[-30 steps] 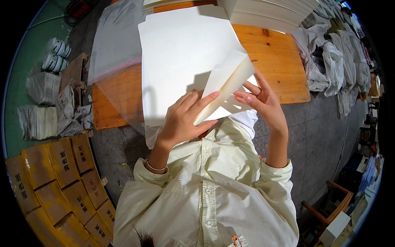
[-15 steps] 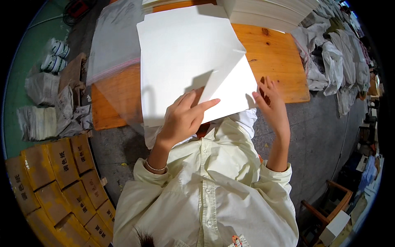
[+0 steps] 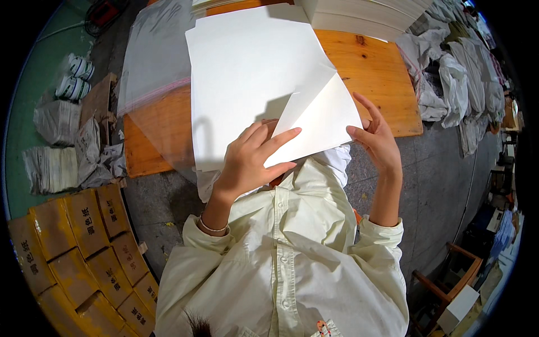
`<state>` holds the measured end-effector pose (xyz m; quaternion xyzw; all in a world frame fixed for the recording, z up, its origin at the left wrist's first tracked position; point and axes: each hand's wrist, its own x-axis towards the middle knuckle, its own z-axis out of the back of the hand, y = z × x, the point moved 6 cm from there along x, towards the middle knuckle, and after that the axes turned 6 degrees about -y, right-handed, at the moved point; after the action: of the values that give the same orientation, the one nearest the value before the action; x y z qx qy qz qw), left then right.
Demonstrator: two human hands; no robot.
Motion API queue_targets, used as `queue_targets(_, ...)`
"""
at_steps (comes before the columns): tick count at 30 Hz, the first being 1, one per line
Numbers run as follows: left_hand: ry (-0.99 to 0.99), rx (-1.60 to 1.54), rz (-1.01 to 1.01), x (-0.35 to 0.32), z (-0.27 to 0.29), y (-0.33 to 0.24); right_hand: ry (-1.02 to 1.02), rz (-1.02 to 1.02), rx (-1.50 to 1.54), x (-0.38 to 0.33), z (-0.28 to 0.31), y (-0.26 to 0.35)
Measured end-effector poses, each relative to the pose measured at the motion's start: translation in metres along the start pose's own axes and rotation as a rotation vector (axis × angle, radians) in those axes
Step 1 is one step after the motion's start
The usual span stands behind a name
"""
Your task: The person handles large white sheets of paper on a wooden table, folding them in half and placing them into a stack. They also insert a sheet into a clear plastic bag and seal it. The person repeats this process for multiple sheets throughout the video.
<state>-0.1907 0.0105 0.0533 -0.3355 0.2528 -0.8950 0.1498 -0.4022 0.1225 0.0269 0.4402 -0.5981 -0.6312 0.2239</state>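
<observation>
A stack of large white paper sheets [image 3: 241, 73] lies on the wooden table, its near edge reaching over my lap. The near right part of the top sheet is folded back into a raised flap [image 3: 292, 109]. My left hand [image 3: 247, 157] holds this flap between its fingers, the index finger lying across its front and the thumb below. At the near right corner of the sheets [image 3: 325, 123], my right hand [image 3: 382, 137] has its thumb on the paper and other fingers behind the corner. Its index finger stretches up along the edge.
The wooden table [image 3: 382, 84] bears a tall white paper stack [image 3: 365, 19] at the back right and clear plastic sheeting [image 3: 154, 56] at the left. Taped cartons [image 3: 87, 222] fill the lower left floor. White plastic sacks [image 3: 455, 84] and a wooden stool [image 3: 449, 289] stand right.
My right hand has moved onto the corner of the sheets, its thumb now on the paper. My left thumb has spread away from the index finger. The flap has barely shifted.
</observation>
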Motion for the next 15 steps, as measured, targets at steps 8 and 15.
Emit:
queue_targets(8, 0.008, -0.013, 0.014, 0.0, 0.0, 0.001, -0.085, 0.065, -0.104, 0.01, -0.002, 0.001)
queue_targets(15, -0.02, -0.068, 0.054, -0.002, 0.001, 0.003, -0.126, 0.078, -0.193, 0.012, -0.007, 0.001)
